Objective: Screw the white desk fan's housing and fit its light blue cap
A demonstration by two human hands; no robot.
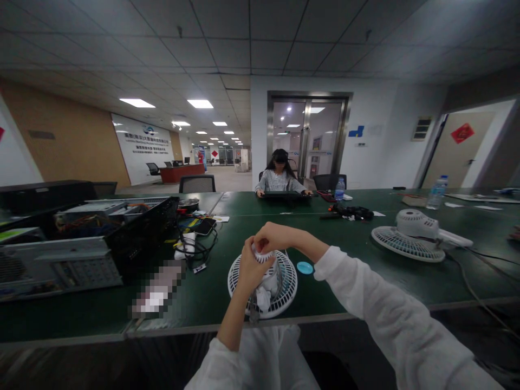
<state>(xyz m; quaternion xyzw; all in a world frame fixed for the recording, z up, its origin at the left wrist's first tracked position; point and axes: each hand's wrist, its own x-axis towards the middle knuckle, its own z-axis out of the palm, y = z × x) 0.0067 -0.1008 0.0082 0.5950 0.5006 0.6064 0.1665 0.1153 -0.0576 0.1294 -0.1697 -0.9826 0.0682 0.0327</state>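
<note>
A white fan (289,287) lies face down at the near edge of the green table, its round grille underneath and its motor housing upwards. My left hand (252,266) is wrapped around the side of the housing, thumb across its front. Over the top of the housing, my right hand (276,236) bends down with its fingers pinched together; whatever they hold there is hidden. Both hands meet at the housing's upper end. Just right of the grille lies a small light-blue disc (305,268), touched by neither hand.
An opened computer case (87,252) with cables beside it fills the left. A second white fan (410,238) lies face down at right. Water bottles (437,192) and a black cable bundle (351,211) are farther back. A person (280,179) opposite holds a dark flat panel.
</note>
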